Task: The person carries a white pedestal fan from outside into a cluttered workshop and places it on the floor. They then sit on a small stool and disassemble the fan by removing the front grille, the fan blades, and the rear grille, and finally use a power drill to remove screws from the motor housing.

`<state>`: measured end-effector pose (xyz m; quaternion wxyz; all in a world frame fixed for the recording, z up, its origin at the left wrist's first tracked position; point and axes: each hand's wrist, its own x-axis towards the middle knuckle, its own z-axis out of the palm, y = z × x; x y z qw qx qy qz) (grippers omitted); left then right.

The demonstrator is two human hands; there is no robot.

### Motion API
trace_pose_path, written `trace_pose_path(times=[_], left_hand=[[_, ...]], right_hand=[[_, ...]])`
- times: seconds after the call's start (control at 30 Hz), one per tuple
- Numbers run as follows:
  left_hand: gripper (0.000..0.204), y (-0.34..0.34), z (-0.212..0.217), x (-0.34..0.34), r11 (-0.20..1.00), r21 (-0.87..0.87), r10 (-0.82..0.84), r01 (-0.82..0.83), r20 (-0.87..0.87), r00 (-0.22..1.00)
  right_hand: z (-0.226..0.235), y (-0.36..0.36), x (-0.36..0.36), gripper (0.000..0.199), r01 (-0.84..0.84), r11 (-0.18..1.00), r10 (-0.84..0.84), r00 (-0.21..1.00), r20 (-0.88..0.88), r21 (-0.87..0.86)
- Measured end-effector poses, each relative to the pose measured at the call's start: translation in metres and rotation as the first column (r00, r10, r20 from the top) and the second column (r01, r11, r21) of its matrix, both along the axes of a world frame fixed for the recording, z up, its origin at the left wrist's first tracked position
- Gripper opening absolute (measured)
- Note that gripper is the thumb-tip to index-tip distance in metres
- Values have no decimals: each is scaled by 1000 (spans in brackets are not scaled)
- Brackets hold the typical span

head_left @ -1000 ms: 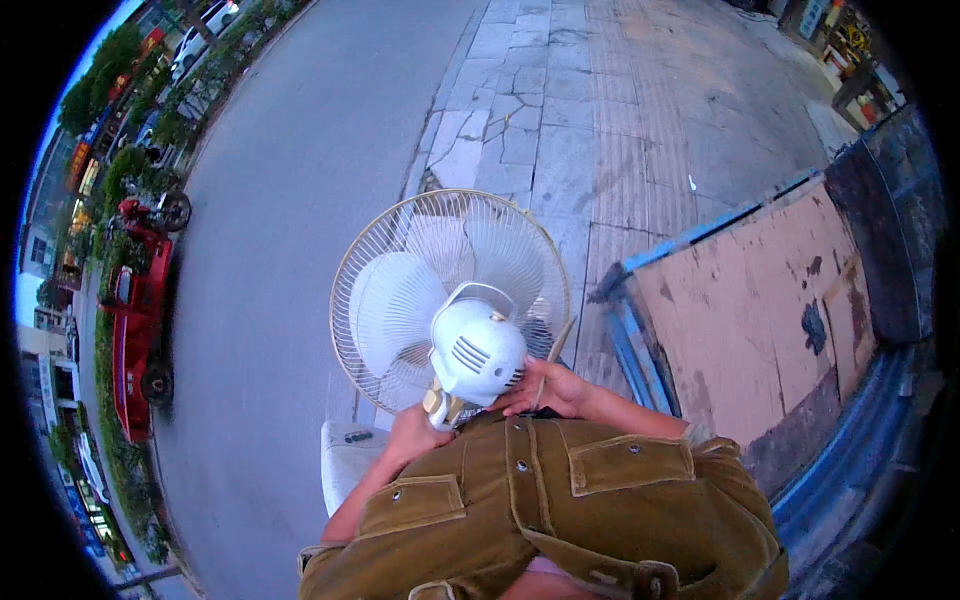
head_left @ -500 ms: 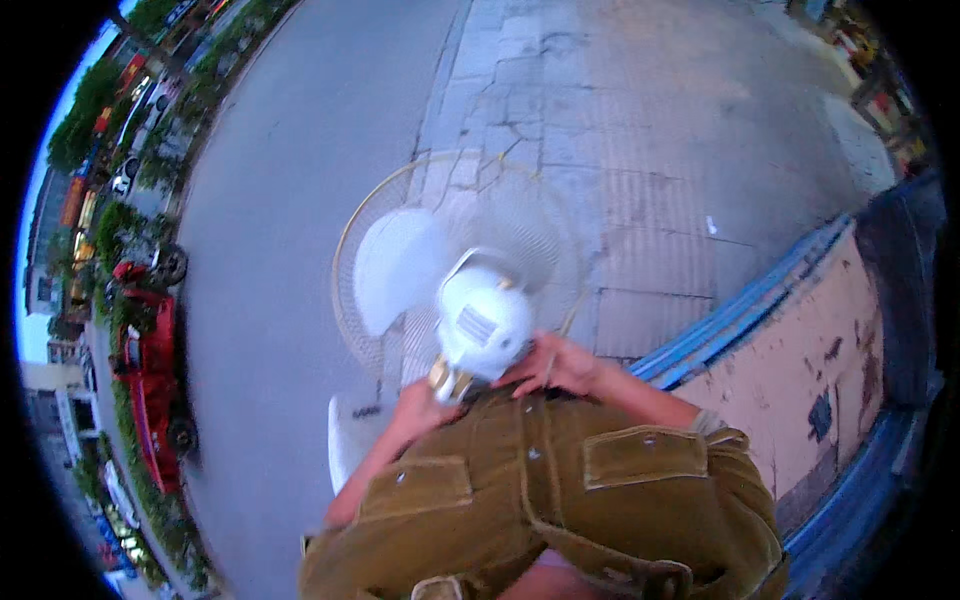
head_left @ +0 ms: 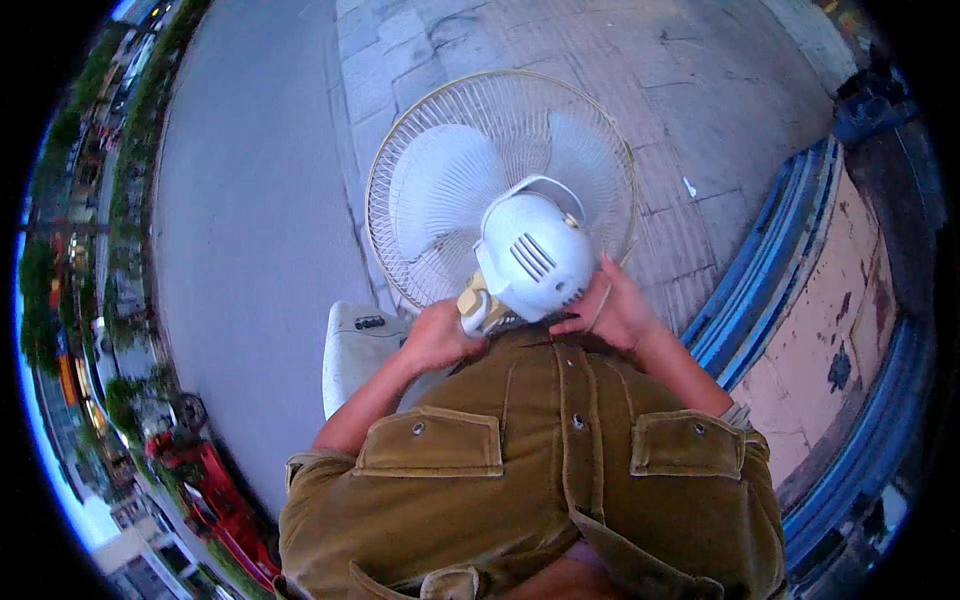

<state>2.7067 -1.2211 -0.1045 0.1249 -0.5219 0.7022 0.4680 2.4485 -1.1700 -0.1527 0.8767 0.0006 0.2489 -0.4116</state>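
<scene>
An off-white electric fan (head_left: 535, 255) with a round wire cage, pale blades and a handle on its motor housing stands in front of my body. My left hand (head_left: 440, 335) is closed at the yellowed joint below the housing; its fingertips are partly hidden. Against the housing's lower right side, my right hand (head_left: 618, 308) has its fingers apart, with a thin pale band across them. A white casing (head_left: 350, 365) with small dark buttons shows beside my left forearm; its join to the fan is hidden.
Grey paving (head_left: 480, 50) spreads beyond the fan, beside a roadway (head_left: 250, 200). To the right runs a blue-edged platform (head_left: 770, 260) with a stained pink top (head_left: 810, 370). A red three-wheeled vehicle (head_left: 225, 510) and shrubs line the left.
My view has turned and tilted, shifting the fan and both hands up and right in the picture. The right hand's fingers now show more spread. The left hand stays at the joint.
</scene>
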Motion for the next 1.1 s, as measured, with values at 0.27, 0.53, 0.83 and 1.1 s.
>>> trace_pose_path(times=[0.27,0.53,0.83,1.1], left_hand=[[41,-44,-15,-55,943,-176,-282,284,40,959],[45,227,59,-131,957,-226,-189,182,-9,982],[49,-11,58,-247,952,-271,-170,142,-84,982],[44,-404,23,-413,893,-421,-288,157,-267,920]], right_hand=[[-18,-37,-50,61,175,944,-199,978,61,278],[73,212,-132,55,168,939,-163,986,-44,301],[104,-12,-237,55,220,967,-189,958,-214,127],[134,-363,-389,54,338,940,-332,873,-356,-48]])
